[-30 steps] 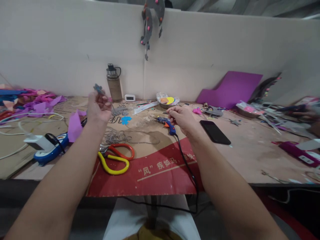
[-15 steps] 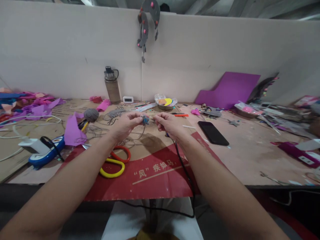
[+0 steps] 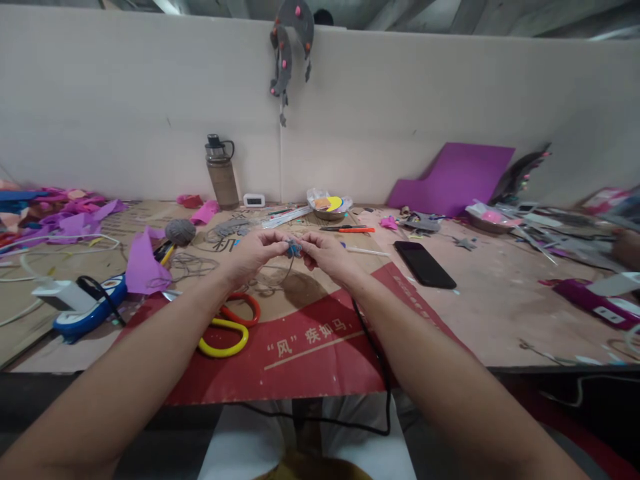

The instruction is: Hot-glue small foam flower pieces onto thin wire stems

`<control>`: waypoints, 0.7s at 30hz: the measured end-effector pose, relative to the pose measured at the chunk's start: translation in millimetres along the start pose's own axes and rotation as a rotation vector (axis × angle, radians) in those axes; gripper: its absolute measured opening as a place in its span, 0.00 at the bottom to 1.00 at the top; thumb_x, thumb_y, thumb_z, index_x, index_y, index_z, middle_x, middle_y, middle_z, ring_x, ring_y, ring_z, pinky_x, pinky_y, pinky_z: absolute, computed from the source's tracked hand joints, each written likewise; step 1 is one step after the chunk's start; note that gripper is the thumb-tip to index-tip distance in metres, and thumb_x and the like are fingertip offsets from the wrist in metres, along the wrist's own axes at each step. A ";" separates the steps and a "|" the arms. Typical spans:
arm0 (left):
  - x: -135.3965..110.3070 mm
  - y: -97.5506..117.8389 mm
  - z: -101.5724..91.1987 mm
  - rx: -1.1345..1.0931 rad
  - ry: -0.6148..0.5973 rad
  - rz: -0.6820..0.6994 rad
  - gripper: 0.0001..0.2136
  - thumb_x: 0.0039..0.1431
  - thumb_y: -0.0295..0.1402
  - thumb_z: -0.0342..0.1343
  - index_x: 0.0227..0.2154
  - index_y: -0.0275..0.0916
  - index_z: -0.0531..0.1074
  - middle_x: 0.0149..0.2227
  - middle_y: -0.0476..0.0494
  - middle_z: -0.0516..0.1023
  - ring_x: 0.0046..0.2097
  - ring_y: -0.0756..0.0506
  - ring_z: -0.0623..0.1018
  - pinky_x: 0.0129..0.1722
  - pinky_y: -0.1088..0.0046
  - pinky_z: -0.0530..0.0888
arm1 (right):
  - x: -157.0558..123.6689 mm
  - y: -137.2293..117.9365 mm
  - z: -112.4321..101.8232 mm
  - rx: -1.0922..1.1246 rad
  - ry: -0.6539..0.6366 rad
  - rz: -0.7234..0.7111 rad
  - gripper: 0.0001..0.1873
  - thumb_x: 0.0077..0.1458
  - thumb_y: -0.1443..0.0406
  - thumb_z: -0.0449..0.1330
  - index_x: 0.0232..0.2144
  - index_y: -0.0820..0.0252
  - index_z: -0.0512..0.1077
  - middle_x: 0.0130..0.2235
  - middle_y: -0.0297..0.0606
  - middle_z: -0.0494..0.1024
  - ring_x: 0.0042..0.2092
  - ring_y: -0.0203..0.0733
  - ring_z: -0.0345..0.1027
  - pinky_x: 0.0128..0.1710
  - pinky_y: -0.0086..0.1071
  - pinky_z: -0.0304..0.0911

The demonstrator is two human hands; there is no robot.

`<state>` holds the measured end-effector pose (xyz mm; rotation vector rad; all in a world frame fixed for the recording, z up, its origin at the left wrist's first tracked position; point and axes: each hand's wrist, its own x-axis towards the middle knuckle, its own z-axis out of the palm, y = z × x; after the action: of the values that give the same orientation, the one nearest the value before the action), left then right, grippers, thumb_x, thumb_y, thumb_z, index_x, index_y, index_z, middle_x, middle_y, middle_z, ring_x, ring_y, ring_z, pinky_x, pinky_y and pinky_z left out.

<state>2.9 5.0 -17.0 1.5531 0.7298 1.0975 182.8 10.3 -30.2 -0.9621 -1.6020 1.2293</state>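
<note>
A small blue-grey yarn bundle is held over the table between my two hands. My left hand pinches it from the left with thumb and forefinger. From the other side, the closed fingers of my right hand press on its right edge. A thin grey strand hangs from the bundle toward the red and brown cardboard below. Scissors with one yellow and one red handle lie under my left forearm. A ball of grey yarn sits to the left, with loose strands around it.
A blue power strip with a white charger and cables lies left. A bottle stands by the wall. An orange cutter, a white stick and a black phone lie right. Part of another person's hand shows far right.
My right hand has moved left, closing the small gap to the yarn bundle, and the hands are now together. The white stick shows more fully. The view has shifted slightly.
</note>
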 end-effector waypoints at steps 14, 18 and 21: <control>-0.4 -0.2 0.5 -0.007 0.016 -0.025 0.07 0.47 0.34 0.63 0.26 0.34 0.76 0.31 0.42 0.78 0.35 0.47 0.75 0.46 0.66 0.68 | -1.2 0.0 6.0 -0.024 0.008 0.005 0.09 0.54 0.61 0.56 0.25 0.59 0.66 0.18 0.26 0.66 0.19 0.28 0.58 0.19 0.23 0.55; 0.1 -3.8 -1.6 -0.009 0.036 -0.070 0.08 0.47 0.34 0.63 0.27 0.34 0.76 0.29 0.44 0.77 0.34 0.47 0.75 0.45 0.66 0.69 | -0.3 3.3 6.3 -0.155 0.038 -0.070 0.07 0.54 0.65 0.54 0.26 0.59 0.67 0.20 0.26 0.67 0.19 0.28 0.58 0.19 0.23 0.55; 0.5 -6.3 -2.7 0.017 0.059 -0.084 0.08 0.47 0.34 0.63 0.27 0.34 0.75 0.28 0.45 0.76 0.32 0.48 0.74 0.44 0.66 0.69 | -1.0 4.0 8.8 -0.171 0.088 -0.104 0.05 0.52 0.65 0.54 0.26 0.59 0.68 0.20 0.26 0.67 0.19 0.28 0.58 0.20 0.24 0.55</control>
<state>1.1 8.1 -22.8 1.4964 0.8390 1.0813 175.1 7.6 -35.5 -1.0122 -1.6852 0.9785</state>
